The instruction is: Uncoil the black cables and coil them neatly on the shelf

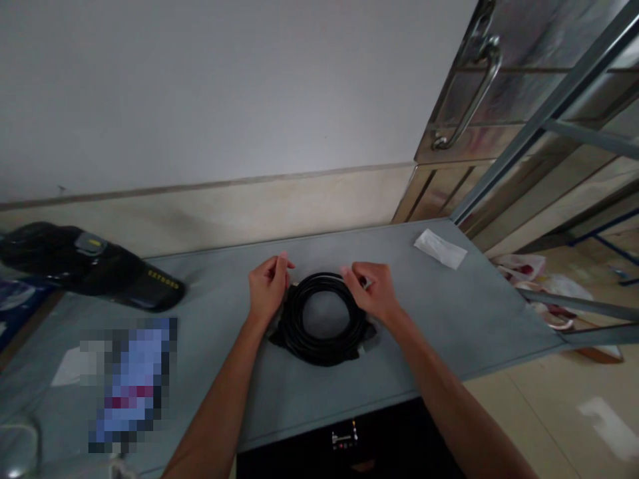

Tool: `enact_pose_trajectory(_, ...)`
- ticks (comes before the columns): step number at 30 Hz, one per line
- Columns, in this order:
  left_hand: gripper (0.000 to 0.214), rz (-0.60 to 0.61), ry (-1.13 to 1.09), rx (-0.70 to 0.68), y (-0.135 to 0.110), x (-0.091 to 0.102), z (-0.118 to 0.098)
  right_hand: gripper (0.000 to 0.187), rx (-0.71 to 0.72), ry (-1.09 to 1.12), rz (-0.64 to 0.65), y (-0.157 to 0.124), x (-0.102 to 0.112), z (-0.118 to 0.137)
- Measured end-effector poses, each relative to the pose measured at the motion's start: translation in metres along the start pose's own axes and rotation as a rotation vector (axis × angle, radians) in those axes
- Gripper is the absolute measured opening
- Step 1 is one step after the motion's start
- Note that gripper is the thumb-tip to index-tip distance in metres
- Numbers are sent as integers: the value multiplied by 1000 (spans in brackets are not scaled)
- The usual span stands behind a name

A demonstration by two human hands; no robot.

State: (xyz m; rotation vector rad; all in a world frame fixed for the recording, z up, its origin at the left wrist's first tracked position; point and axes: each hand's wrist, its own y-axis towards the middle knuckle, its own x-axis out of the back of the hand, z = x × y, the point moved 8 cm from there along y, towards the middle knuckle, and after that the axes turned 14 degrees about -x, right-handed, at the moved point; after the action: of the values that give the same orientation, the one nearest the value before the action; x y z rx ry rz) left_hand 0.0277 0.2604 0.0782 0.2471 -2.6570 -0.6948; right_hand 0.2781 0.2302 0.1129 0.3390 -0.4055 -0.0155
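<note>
- On the grey tabletop [214,399], near its front edge and between the person's two hands, a coil of black cable [319,356] lies flat, wound in many loops around an open middle; darker ends stick out at its lower right and lower left.
- At the coil's upper left, the left hand [268,286] is curled with the thumb raised along the bent fingers; whether it pinches part of the cable cannot be told.
- At the upper right, the right hand [373,287] is likewise curled, thumb toward the coil; a small pale bit shows by its fingers, too unclear to name, so its hold cannot be told either.
- Farther right, near the back edge, lies a crumpled white packet [440,249].
- Well to the left rests a black handheld device [114,269] with yellow lettering, and in front of it a pixelated blue item [137,372] beside a white piece [74,366].
- Behind the table stands a pale wall [214,86]; at right, a door with a metal handle [474,106].
- Beyond the right end, plastic bags [564,289] sit low down.
</note>
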Motion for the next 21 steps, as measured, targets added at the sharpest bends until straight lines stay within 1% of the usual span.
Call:
enact_pose_trajectory(2, 51, -13, -4, -7, 0, 1, 0, 54, 122, -162, 175, -32, -26, 29)
enact_pose_trajectory(3, 51, -17, -7, -12, 0, 1, 0, 51, 176, -257, 249, -49, -41, 39)
enact_pose_trajectory(4, 52, -19, -12, -14, 0, 1, 1, 54, 222, -359, 313, -64, -55, 45)
enact_pose_trajectory(6, 53, -27, -29, -14, 0, 2, 3, 68, 265, -563, 400, -86, -78, 44)
enact_pose_trajectory(7, 54, -33, -43, -15, 0, 2, 5, 69, 267, -649, 435, -92, -85, 38)
enact_pose_trajectory(9, 54, -54, -70, -24, 1, 5, 8, 59, 270, -769, 489, -95, -86, 22)
enact_pose_trajectory(11, 55, -74, -92, -34, 2, 7, 11, 48, 302, -828, 503, -89, -74, 6)
enact_pose_trajectory(13, 55, -85, -106, -30, 3, 8, 15, 44, 355, -848, 453, -78, -50, -9)
enact_pose_trajectory(15, 56, -87, -117, -19, 4, 8, 19, 45, 391, -849, 345, -65, -22, -24)
enact_pose_trajectory(18, 57, -96, -116, -10, 5, 7, 23, 50, 402, -816, 116, -50, 16, -41)
enact_pose_trajectory(20, 58, -101, -110, -8, 5, 6, 25, 52, 379, -786, -15, -45, 32, -49)
enact_pose_trajectory(21, 59, -100, -108, -9, 6, 5, 25, 52, 368, -774, -60, -45, 36, -51)
